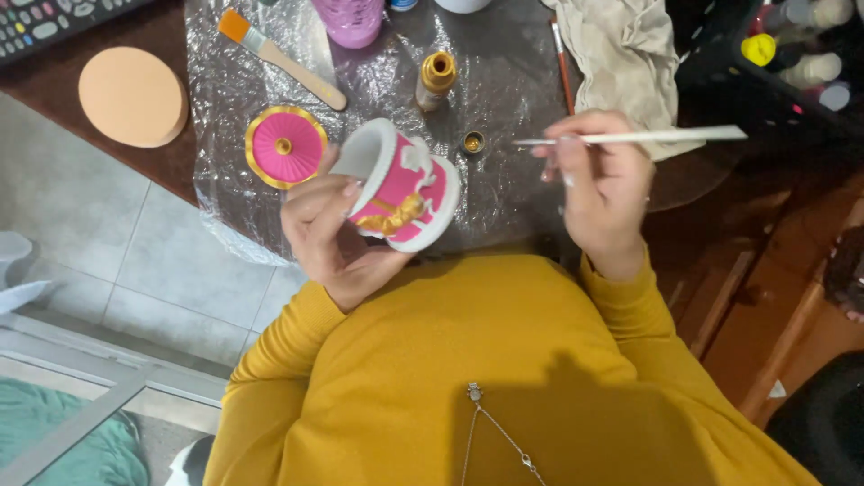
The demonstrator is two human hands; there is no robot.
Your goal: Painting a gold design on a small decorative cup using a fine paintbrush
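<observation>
**Gold detailing on a pink pot, brush lifted off**

The left hand (328,236) holds a small pink-and-white pot (403,186) in the air above the near edge of the desk (171,166), its grip wrapped round the base and lower wall, thumb on the white rim. The pot is tipped on its side: its long axis runs from upper left to lower right, the open mouth facing up and left toward the lid, the base pointing toward the right hand. A gold moulded ornament on its wall faces the camera.

The right hand (601,184), to the right of the pot and apart from it, has its grip pinched on a thin white brush (630,138). The brush lies nearly level, handle pointing right, tip toward the pot but not touching it.

Beyond the pot on the plastic-covered desk stand an open gold paint bottle (436,79) and, just right of the pot, its small cap (473,141). Left of the pot lies the pink, gold-edged lid (285,147); further beyond, a flat wooden-handled brush (281,58). A crumpled cloth (621,63) sits beyond the right hand.

By my reading, the step is painting the gold trim, paused between strokes. The next move would call for bringing the tip to the ornament with a steady pot.
</observation>
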